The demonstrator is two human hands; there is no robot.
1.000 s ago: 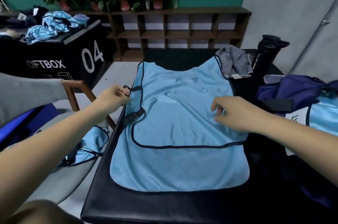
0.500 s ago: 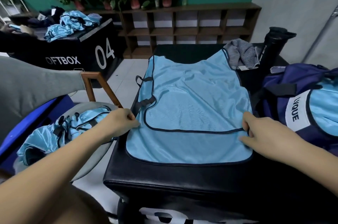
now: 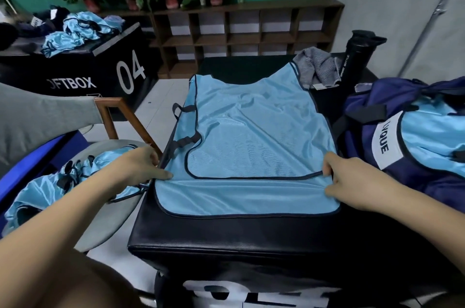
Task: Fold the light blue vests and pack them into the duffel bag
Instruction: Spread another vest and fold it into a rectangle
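Observation:
A light blue vest (image 3: 254, 136) with dark trim lies flat on a black padded box (image 3: 226, 232), its two layers offset at the near end. My left hand (image 3: 141, 169) pinches the vest's left edge near the lower hem. My right hand (image 3: 352, 179) pinches the right edge where the dark trim of the upper layer ends. A navy duffel bag (image 3: 372, 116) sits at the right with folded light blue vests (image 3: 432, 131) in it.
More light blue vests (image 3: 63, 182) lie heaped on a grey chair at the left. A black sport bottle (image 3: 354, 61) and a grey cloth (image 3: 319, 68) sit at the box's far right. Another black box (image 3: 83, 78) marked 04 holds more vests. Shelves stand behind.
Both hands moved from the vest's middle down toward me and took hold of its side edges near the hem. The view shifted closer and slightly left.

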